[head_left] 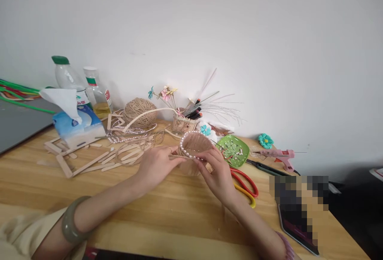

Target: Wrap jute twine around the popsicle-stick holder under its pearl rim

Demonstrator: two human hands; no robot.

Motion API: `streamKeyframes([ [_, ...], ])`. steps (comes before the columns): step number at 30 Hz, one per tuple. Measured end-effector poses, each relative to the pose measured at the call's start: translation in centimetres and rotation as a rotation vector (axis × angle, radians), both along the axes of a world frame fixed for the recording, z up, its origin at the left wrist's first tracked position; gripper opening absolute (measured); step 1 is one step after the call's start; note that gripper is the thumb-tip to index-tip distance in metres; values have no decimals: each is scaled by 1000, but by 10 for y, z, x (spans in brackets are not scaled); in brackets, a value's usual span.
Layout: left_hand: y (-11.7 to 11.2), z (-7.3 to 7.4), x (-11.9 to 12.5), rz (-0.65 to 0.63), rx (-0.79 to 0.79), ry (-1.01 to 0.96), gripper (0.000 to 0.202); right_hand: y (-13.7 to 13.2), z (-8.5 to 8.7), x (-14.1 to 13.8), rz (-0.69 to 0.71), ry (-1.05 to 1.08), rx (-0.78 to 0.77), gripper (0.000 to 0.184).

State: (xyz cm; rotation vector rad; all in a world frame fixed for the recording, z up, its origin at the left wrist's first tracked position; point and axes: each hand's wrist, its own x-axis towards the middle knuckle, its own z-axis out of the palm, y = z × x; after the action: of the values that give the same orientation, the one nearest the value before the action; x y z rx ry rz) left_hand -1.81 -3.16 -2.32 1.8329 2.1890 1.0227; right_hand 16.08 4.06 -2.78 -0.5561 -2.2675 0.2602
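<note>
A round cup of wooden craft sticks stands on the table in front of me, with a string of white pearl beads along its rim. My left hand is at the cup's left side, thumb and fingers pinched on a length of brown twine that runs to the rim. My right hand grips the near right part of the rim with thumb and fingers, where the twine meets the beads. Both hands hide part of the cup's outer wall.
Loose craft sticks, a tissue box and a twine ball lie left. Behind stands a decorated pen holder. Rightward are a green dish, scissors, a pink glue gun and a dark tablet-like device.
</note>
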Motion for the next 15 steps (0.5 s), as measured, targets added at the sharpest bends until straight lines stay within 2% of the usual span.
streamKeyframes([
  [6,4,1,-12,-24,-78,-263,25,2,7,2,30,-32,-109,4],
  [12,8,-3,-17,-209,-16,-311,22,11,19,16,133,-115,-214,10],
  [15,8,-3,-15,-256,-15,-359,19,14,23,21,159,-129,-253,11],
])
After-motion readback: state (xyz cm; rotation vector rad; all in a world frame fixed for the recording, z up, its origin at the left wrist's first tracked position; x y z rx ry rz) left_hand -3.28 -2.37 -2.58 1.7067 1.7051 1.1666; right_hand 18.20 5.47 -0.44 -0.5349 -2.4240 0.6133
